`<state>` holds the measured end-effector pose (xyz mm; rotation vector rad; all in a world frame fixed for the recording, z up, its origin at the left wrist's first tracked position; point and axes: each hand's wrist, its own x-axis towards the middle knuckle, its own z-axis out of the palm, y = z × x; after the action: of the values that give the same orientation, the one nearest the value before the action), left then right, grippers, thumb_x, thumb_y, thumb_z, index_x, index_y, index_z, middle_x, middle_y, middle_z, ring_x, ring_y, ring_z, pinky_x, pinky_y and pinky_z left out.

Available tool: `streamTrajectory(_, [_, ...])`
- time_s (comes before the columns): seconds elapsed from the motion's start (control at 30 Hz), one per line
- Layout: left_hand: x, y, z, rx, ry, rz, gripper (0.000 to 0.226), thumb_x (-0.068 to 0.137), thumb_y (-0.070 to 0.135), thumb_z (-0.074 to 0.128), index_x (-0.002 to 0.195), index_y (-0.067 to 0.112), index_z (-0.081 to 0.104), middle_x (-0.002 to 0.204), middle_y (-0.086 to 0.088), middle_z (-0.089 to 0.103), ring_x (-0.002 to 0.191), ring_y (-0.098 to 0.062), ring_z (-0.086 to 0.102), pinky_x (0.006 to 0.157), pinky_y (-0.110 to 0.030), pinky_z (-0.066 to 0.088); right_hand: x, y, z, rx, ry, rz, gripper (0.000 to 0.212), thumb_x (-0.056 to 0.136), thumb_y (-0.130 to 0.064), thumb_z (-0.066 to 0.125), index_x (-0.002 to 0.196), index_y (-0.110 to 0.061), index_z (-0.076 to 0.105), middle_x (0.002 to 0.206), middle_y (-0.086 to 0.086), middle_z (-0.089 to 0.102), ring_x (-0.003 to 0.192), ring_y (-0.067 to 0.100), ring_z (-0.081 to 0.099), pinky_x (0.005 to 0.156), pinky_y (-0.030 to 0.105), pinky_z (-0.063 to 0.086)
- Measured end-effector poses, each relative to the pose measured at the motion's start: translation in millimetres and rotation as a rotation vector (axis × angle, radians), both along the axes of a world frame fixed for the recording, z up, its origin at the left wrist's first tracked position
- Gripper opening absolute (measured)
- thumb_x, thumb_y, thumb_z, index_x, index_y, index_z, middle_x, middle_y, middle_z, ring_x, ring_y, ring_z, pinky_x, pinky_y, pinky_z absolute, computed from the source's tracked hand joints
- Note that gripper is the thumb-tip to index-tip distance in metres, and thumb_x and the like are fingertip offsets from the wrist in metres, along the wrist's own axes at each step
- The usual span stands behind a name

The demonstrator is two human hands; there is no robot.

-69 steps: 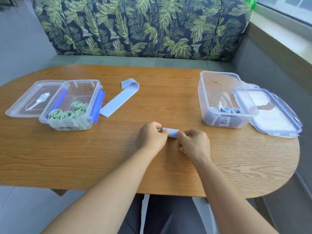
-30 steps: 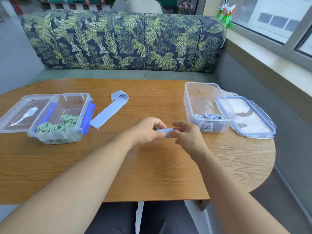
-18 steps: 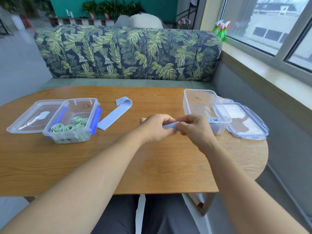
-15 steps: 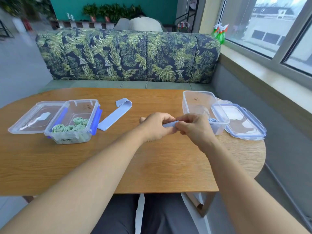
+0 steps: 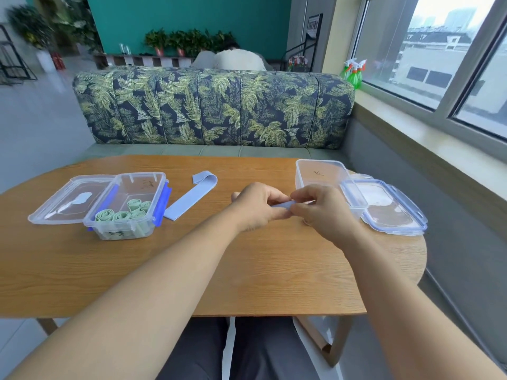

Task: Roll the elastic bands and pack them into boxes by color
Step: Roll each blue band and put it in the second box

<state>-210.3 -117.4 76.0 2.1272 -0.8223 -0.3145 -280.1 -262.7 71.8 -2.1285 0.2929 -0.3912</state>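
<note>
– Two boxes on one desk [image 5: 247, 270]: why set so far apart?

– One colour per box. The left box [image 5: 123, 233] holds green rolls [image 5: 120, 213]. The right box [image 5: 318, 174], well apart at the other end, would by elimination take blue. Its floor is hidden behind the right hand, so the contents cannot be confirmed. The gap between the boxes leaves a working area in front of the person.

– And the lids?

– Each lies flat just outside its box: left lid [image 5: 71, 201], right lid [image 5: 389, 209]. The openings are free for dropping rolls in, and the lids are out of the working area.

– The flat band [image 5: 192, 197]?

– Blue, unrolled, one end folded over, lying just beside the left box. Judged to be queued as the next item for rolling.

– State of the hands?

– Both appear raised over the middle of the desk, fingers curled. The left hand [image 5: 255, 207] and right hand [image 5: 323, 212] pinch one blue roll [image 5: 284, 204] from opposite ends, fingertips nearly meeting. Only a short strip of it shows between them.

– Why hold it at both ends?

– Elastic tends to spring open. Pinching both ends likely keeps the coil tight until release. The roll is near the right box, so placing it there looks like the step in hand. Risk: if one pinch loosens early, the coil may unwind.
</note>
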Motion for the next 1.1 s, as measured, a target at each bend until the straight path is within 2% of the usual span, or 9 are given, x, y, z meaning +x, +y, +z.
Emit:
streamTrajectory(0.1, [4, 1, -2, -0.04, 0.052, -0.049, 0.033, 0.056, 0.069, 0.064, 0.087, 0.059, 0.068, 0.094, 0.024, 0.072, 0.108, -0.008, 0.064, 0.107, -0.053, 0.036, -2, -2, 5, -0.082, -0.015, 0.031, 0.015, 0.084, -0.007, 0.07, 0.098, -0.013, 0.071, 0.078, -0.005, 0.065, 0.067, 0.011, 0.056, 0.069, 0.028, 0.048])
streamTrajectory(0.17, [1, 2, 2, -0.065, 0.081, -0.059, 0.035, 0.066, 0.056, 0.073, 0.098, 0.044, 0.074, 0.099, 0.017, 0.074, 0.106, -0.01, 0.065, 0.106, -0.049, 0.04, -4, -3, 9, -0.118, -0.007, 0.058, 0.014, 0.083, -0.007, 0.072, 0.095, -0.014, 0.072, 0.076, -0.003, 0.065, 0.07, 0.015, 0.058, 0.07, 0.032, 0.051])
streamTrajectory(0.27, [0, 2, 3, -0.181, 0.187, -0.097, 0.031, 0.085, 0.012, 0.074, 0.116, 0.009, 0.07, 0.103, 0.001, 0.07, 0.094, -0.005, 0.06, 0.096, -0.026, 0.049, -5, -6, 14, -0.132, -0.005, 0.066, 0.017, 0.082, -0.009, 0.073, 0.099, -0.012, 0.073, 0.086, 0.004, 0.07, 0.081, 0.02, 0.064, 0.076, 0.035, 0.053])
streamTrajectory(0.33, [2, 1, 1, -0.2, 0.185, -0.114, 0.03, 0.087, 0.005, 0.07, 0.117, 0.004, 0.068, 0.099, 0.0, 0.069, 0.083, 0.005, 0.058, 0.08, -0.013, 0.049, -6, -9, 15, -0.13, -0.002, 0.068, 0.017, 0.082, -0.01, 0.073, 0.099, -0.013, 0.073, 0.089, 0.005, 0.071, 0.084, 0.021, 0.066, 0.073, 0.032, 0.053])
streamTrajectory(0.6, [17, -16, -1, -0.239, 0.217, -0.14, 0.023, 0.087, 0.002, 0.067, 0.11, 0.008, 0.068, 0.088, 0.005, 0.07, 0.074, 0.006, 0.06, 0.073, -0.012, 0.048, 1, -23, 19, -0.23, -0.017, 0.073, 0.016, 0.081, -0.015, 0.075, 0.097, -0.015, 0.074, 0.09, 0.004, 0.072, 0.089, 0.021, 0.066, 0.081, 0.039, 0.055])
streamTrajectory(0.7, [23, -30, 3, -0.266, 0.236, -0.162, 0.025, 0.088, 0.003, 0.066, 0.113, 0.005, 0.067, 0.093, 0.001, 0.07, 0.078, 0.002, 0.06, 0.077, -0.014, 0.049, 10, -33, 21, -0.255, -0.023, 0.041, 0.015, 0.082, -0.014, 0.072, 0.096, -0.016, 0.074, 0.089, 0.004, 0.072, 0.088, 0.024, 0.066, 0.08, 0.043, 0.056])
streamTrajectory(0.83, [35, -55, 6, -0.306, 0.248, -0.203, 0.024, 0.079, 0.025, 0.069, 0.103, 0.019, 0.07, 0.092, 0.012, 0.072, 0.083, 0.006, 0.062, 0.084, -0.016, 0.05, 21, -53, 26, -0.284, -0.021, 0.007, 0.014, 0.082, -0.016, 0.071, 0.095, -0.017, 0.074, 0.089, 0.003, 0.072, 0.09, 0.021, 0.065, 0.079, 0.04, 0.055])
streamTrajectory(0.97, [50, -81, -1, -0.283, 0.236, -0.225, 0.019, 0.09, 0.014, 0.065, 0.108, 0.015, 0.07, 0.101, 0.004, 0.073, 0.089, 0.005, 0.063, 0.082, -0.014, 0.048, 28, -73, 26, -0.299, -0.002, -0.023, 0.014, 0.084, -0.013, 0.069, 0.097, -0.014, 0.074, 0.088, 0.002, 0.069, 0.083, 0.018, 0.062, 0.074, 0.035, 0.055])
streamTrajectory(1.1, [64, -108, -6, -0.252, 0.24, -0.26, 0.02, 0.091, 0.01, 0.065, 0.109, 0.018, 0.07, 0.111, -0.005, 0.072, 0.097, -0.005, 0.063, 0.093, -0.025, 0.049, 35, -95, 24, -0.334, 0.024, -0.045, 0.014, 0.083, -0.011, 0.067, 0.095, -0.012, 0.073, 0.086, -0.002, 0.065, 0.083, 0.018, 0.06, 0.075, 0.033, 0.05])
